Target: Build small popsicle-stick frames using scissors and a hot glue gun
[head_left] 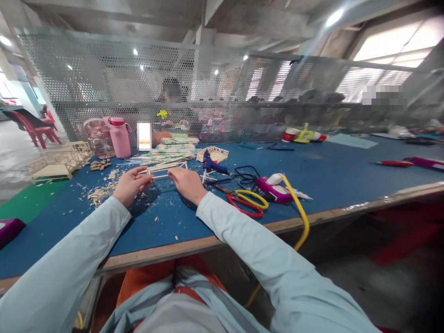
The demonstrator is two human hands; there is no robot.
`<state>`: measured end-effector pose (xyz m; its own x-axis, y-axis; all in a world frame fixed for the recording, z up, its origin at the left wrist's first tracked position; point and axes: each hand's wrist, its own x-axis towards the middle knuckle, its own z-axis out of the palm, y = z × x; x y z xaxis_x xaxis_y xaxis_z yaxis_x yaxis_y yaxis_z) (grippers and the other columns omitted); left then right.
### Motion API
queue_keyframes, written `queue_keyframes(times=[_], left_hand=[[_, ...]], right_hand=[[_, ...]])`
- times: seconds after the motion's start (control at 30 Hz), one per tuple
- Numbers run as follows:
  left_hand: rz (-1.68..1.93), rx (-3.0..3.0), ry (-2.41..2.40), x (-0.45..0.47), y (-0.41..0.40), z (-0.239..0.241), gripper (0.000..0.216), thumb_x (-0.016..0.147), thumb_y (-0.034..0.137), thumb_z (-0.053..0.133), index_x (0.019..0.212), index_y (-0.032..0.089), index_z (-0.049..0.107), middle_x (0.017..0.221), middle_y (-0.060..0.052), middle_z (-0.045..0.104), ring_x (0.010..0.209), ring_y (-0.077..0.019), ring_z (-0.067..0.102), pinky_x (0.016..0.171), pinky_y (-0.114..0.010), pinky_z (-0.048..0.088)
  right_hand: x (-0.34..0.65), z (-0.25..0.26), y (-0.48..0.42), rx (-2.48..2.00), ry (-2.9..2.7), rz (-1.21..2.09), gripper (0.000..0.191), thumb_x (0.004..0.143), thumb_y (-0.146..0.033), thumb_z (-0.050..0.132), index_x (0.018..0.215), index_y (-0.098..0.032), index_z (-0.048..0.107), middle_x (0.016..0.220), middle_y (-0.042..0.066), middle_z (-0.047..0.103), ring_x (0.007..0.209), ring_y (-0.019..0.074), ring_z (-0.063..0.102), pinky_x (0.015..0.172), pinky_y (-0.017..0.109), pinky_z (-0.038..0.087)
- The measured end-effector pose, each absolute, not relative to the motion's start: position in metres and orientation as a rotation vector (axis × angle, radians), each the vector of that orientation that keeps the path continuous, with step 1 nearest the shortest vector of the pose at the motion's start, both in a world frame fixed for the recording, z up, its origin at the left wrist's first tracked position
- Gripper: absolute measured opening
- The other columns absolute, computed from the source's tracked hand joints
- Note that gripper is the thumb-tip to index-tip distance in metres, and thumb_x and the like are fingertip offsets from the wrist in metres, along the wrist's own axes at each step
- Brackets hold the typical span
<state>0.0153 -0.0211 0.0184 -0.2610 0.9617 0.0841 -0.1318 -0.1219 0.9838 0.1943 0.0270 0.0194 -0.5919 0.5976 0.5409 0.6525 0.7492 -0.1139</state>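
A small frame of thin wooden sticks [161, 176] is held just above the blue table between my two hands. My left hand [131, 186] pinches its left end. At its right side, the fingers of my right hand [187, 181] are closed on it. Right behind my right hand lies a blue hot glue gun [214, 164]. Beyond the frame is a pile of wooden sticks [173, 151] with green-and-white wrappings. A flat wooden stick panel [218, 154] lies near the glue gun. Wood scraps [100, 192] are scattered beside my left hand.
Scissors [248, 203] with red and yellow handles and a purple power strip [275, 190] with a yellow cord lie to the right. Wooden stick models [57, 162], peanuts [100, 164] and a pink bottle [120, 138] stand left. A perforated metal screen [121, 78] rises behind; a person sits beyond it.
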Motion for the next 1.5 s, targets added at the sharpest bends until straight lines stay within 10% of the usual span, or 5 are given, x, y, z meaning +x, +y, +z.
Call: queue_keyframes(times=[0.47,0.8,1.5], left_hand=[[1.584,1.182,1.427,0.019,-0.024,0.019,0.057,0.057,0.019,0.071,0.11,0.011,0.049,0.058,0.003,0.063,0.058,-0.0131,0.063,0.056,-0.022,0.048],[1.586,1.235,1.436,0.014,-0.022,0.015,0.06,0.056,0.023,0.072,0.111,0.012,0.05,0.06,0.002,0.065,0.058,-0.0128,0.062,0.054,-0.021,0.047],[1.565,1.321,1.504,0.012,-0.019,0.011,0.058,0.057,0.031,0.07,0.109,0.011,0.052,0.063,0.0,0.066,0.058,-0.0127,0.062,0.056,-0.023,0.047]], right_hand=[[0.203,0.023,0.029,-0.882,-2.065,0.046,0.027,0.087,-0.023,0.039,0.107,-0.018,0.056,0.111,0.009,0.06,0.102,0.0169,0.053,0.086,0.026,0.039],[0.234,0.023,0.051,-1.127,-1.649,1.061,0.022,0.071,-0.016,0.056,0.094,-0.016,0.057,0.067,-0.001,0.061,0.051,0.0096,0.053,0.04,0.018,0.035],[0.218,0.014,0.052,-1.0,-1.571,1.218,0.006,0.071,-0.02,0.061,0.07,-0.014,0.059,0.062,0.0,0.063,0.051,0.0063,0.055,0.039,0.013,0.036]])
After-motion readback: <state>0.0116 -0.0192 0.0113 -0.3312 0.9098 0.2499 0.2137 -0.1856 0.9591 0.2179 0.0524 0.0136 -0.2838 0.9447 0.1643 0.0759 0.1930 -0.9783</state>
